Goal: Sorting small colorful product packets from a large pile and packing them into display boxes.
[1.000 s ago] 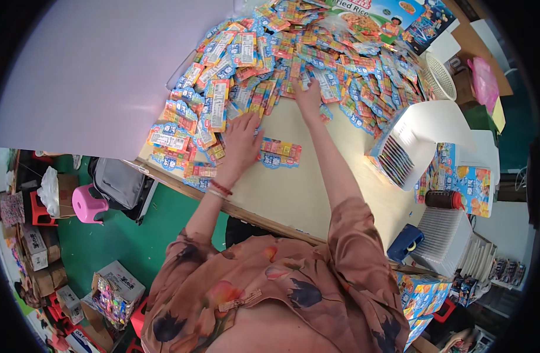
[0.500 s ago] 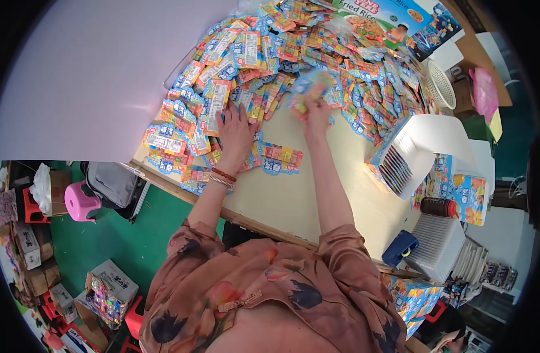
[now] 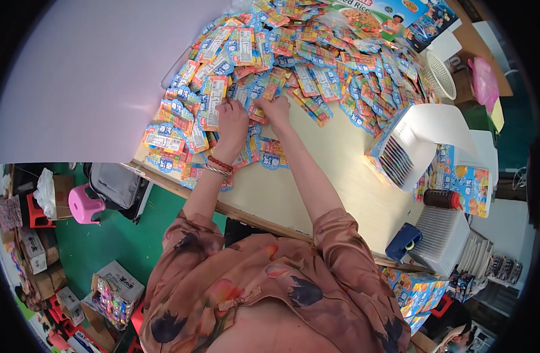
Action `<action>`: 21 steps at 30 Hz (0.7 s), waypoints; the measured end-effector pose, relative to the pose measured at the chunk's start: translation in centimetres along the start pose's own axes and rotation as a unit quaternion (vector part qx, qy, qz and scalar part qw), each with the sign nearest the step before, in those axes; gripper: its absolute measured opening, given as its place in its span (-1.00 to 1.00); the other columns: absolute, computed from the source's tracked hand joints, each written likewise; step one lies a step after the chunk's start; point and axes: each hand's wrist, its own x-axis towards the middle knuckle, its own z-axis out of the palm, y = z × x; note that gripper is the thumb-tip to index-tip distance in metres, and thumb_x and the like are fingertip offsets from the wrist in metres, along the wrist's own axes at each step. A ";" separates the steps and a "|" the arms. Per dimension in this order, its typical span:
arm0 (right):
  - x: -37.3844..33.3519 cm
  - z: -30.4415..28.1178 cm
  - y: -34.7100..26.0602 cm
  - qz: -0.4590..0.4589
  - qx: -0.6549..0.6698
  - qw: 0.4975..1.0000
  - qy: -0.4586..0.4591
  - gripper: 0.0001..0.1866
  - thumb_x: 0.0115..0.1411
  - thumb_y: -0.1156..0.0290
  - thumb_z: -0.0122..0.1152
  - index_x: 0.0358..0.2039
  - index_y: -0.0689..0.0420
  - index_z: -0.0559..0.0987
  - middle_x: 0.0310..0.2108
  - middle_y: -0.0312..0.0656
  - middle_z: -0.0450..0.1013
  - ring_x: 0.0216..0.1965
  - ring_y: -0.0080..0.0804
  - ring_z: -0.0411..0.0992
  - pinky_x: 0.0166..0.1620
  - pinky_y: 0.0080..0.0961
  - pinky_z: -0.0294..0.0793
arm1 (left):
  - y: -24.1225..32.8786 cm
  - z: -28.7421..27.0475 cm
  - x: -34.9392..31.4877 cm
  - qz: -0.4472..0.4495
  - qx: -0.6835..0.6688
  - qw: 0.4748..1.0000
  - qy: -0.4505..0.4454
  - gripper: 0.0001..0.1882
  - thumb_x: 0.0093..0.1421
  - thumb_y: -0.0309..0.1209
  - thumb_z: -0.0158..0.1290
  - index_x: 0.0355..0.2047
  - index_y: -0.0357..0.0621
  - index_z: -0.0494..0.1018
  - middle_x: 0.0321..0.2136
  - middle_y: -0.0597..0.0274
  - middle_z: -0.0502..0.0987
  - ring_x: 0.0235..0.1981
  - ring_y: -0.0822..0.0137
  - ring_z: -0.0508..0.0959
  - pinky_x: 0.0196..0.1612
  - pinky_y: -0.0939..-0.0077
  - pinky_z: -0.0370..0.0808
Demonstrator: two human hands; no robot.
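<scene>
Flat, colourful candy packets (image 3: 241,47) with blue wavy ends lie in a wide heap over the far part of the table. My right hand (image 3: 276,113) is closed in a pinch on a candy packet (image 3: 257,114) at the heap's near edge. Close by on its left, my left hand (image 3: 232,125) rests on the packets with its fingers curled in. What those fingers hold, if anything, is hidden. Beside the left fingertips lies a packet with a white label (image 3: 214,101). Another packet (image 3: 271,154) lies below my right wrist.
An open white box (image 3: 399,159) with packets standing in it is on the right side of the table (image 3: 328,176). Beyond it are a white basket (image 3: 439,76) and a dark red-capped bottle (image 3: 441,199). A blue tape dispenser (image 3: 404,241) sits near the front edge.
My right hand has come left and nearer, beside my left hand; the packet it was waving is no longer raised at the right. My left fingers have curled in.
</scene>
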 end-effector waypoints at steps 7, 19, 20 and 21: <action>1.5 1.0 0.4 0.127 0.346 0.927 -0.073 -0.37 -0.23 0.61 0.43 -0.13 0.43 0.32 -0.23 0.04 0.46 -0.32 -0.27 0.52 -0.39 -0.42 0.54 | -0.6 0.3 -0.6 0.040 -0.054 0.998 0.003 -0.65 0.04 -0.54 -0.01 -0.11 -0.37 0.40 -0.07 -0.03 0.45 -0.10 0.08 0.47 -0.04 0.32 0.30; -0.9 -6.4 1.9 0.046 0.310 0.949 -0.033 -0.50 -0.18 0.58 0.38 -0.18 0.30 0.41 -0.30 -0.14 0.52 -0.35 -0.41 0.51 -0.28 -0.46 0.52 | 2.1 -0.8 -2.0 -0.046 -0.351 0.935 0.032 -0.60 0.17 -0.20 0.05 -0.05 -0.17 0.41 -0.09 0.13 0.50 -0.03 0.15 0.46 0.05 0.13 0.32; -1.0 -6.9 2.4 0.050 0.298 0.953 -0.005 -0.50 -0.17 0.58 0.38 -0.16 0.30 0.41 -0.29 -0.13 0.52 -0.36 -0.41 0.52 -0.28 -0.46 0.52 | 2.4 -0.7 -1.4 -0.056 -0.353 0.931 0.078 -0.52 0.15 -0.11 0.07 -0.04 -0.19 0.40 -0.18 0.09 0.50 -0.10 0.11 0.46 -0.06 0.09 0.37; -1.0 -7.4 2.9 0.055 0.286 0.956 0.022 -0.49 -0.16 0.58 0.37 -0.15 0.30 0.41 -0.29 -0.13 0.52 -0.36 -0.41 0.52 -0.29 -0.46 0.52 | 2.8 -0.9 -0.8 -0.053 -0.355 0.930 0.078 -0.52 0.15 -0.11 0.07 -0.04 -0.19 0.40 -0.18 0.09 0.50 -0.10 0.11 0.46 -0.06 0.09 0.37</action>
